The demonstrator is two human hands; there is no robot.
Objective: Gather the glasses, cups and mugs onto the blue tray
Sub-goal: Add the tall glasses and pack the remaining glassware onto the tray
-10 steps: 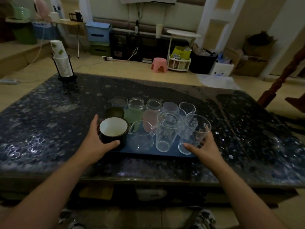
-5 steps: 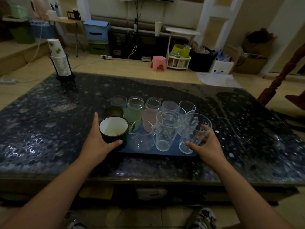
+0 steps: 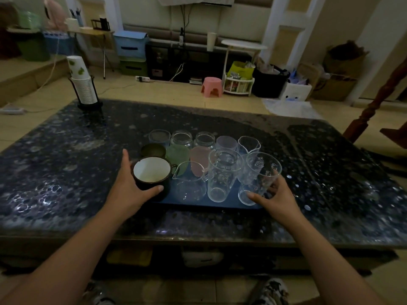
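A blue tray [image 3: 222,205] lies on the dark speckled table [image 3: 66,155], crowded with several glasses, jars and cups. My left hand [image 3: 127,190] grips the dark mug with the white inside [image 3: 152,172] at the tray's near left corner. My right hand [image 3: 275,199] holds the clear printed glass [image 3: 261,172] at the near right corner, fingers curled round its lower part. Between them stand a clear spouted jug [image 3: 190,183] and a tall clear glass [image 3: 222,172]. Behind are a green cup [image 3: 177,154], a pink cup [image 3: 200,158] and clear jars [image 3: 182,139].
A stack of paper cups [image 3: 82,84] in a black holder stands at the table's far left corner. Beyond the table are a pink stool [image 3: 211,86], a white side table [image 3: 243,45] and boxes. A wooden post [image 3: 374,102] rises at the right.
Both hands stay on the mug and the printed glass. The right hand has slid slightly round the glass; the view has shifted a little.
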